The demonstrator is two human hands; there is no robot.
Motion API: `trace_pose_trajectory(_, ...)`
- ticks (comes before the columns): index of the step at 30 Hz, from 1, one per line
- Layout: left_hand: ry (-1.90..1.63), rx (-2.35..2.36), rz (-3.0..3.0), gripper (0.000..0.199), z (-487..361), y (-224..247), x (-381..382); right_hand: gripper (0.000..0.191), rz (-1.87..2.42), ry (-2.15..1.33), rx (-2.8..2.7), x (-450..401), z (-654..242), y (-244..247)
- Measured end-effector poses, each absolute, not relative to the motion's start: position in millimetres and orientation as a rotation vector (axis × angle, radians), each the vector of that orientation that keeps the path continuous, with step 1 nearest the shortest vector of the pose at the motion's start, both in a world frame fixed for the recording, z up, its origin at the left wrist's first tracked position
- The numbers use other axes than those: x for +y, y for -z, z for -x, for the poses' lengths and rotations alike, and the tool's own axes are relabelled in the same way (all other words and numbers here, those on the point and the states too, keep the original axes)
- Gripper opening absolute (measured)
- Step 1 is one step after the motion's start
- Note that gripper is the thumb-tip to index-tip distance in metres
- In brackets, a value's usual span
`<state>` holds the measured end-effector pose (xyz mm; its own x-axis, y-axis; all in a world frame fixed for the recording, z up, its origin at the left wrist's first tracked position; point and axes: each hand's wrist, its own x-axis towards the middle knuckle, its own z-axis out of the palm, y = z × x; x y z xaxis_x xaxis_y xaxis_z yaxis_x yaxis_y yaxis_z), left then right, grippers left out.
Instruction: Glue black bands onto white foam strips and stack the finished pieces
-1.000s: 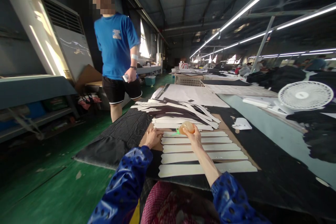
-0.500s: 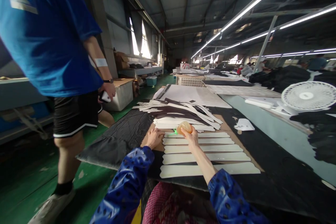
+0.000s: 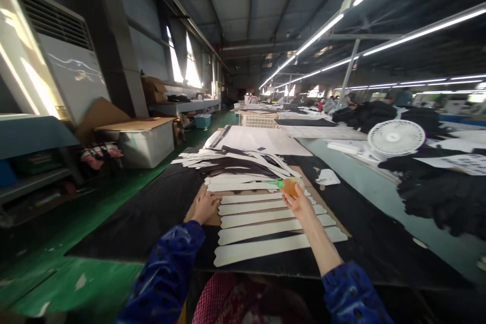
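My right hand [image 3: 299,203] is wrapped round an orange bottle [image 3: 290,187] with a green nozzle, which points left over the upper white strips. Several white strips [image 3: 261,248] lie in rows on a brown board [image 3: 197,193] on the black table cover. My left hand [image 3: 206,207] rests at the left ends of the upper strips, fingertips on or beside them; whether it pinches anything is too small to tell. Behind the rows is a loose pile of white and dark strips [image 3: 235,162].
A large white sheet [image 3: 261,140] lies beyond the pile. To the right are a white scrap [image 3: 327,177], a white fan [image 3: 396,137] and black fabric [image 3: 436,195]. A white bin [image 3: 148,146] stands on the green floor at left.
My right hand has moved right with the bottle, whose nozzle now lies over the strips. The person in blue at left has gone out of view. The camera view has shifted.
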<state>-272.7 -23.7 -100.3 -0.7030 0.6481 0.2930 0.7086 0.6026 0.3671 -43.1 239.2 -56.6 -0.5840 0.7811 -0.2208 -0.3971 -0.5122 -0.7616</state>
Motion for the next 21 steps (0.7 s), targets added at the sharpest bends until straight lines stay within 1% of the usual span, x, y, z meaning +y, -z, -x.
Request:
trace_pose_trajectory(1, 0.706, -2.690, 1.155, 0.030, 273, 100, -24, 0.029, 0.736, -2.171, -0.857, 248, 30, 55)
trace_pose_trajectory(3, 0.705, -2.682, 1.166, 0.031, 274, 101, -24, 0.045, 0.757, -2.231, -0.826, 266, 4, 52)
trace_pose_trajectory(5, 0.673, -2.681, 1.165, 0.032, 277, 103, -24, 0.051, 0.783, -2.194, -0.788, 282, -22, 50)
trace_pose_trajectory(7, 0.627, -2.686, 1.187, 0.033, 281, 105, -25, 0.048, 0.844, -2.069, -0.756, 297, -46, 48)
trace_pose_trajectory(11, 0.593, -2.667, 1.209, 0.033, 288, 109, -25, 0.036, 0.963, -1.880, -0.749, 324, -91, 44)
trace_pose_trajectory(15, 0.617, -2.644, 1.228, 0.034, 292, 111, -26, 0.025, 1.037, -1.808, -0.760, 347, -125, 48)
trace_pose_trajectory(21, 0.619, -2.630, 1.221, 0.034, 293, 114, -26, 0.024, 1.183, -1.820, -0.781, 368, -144, 64)
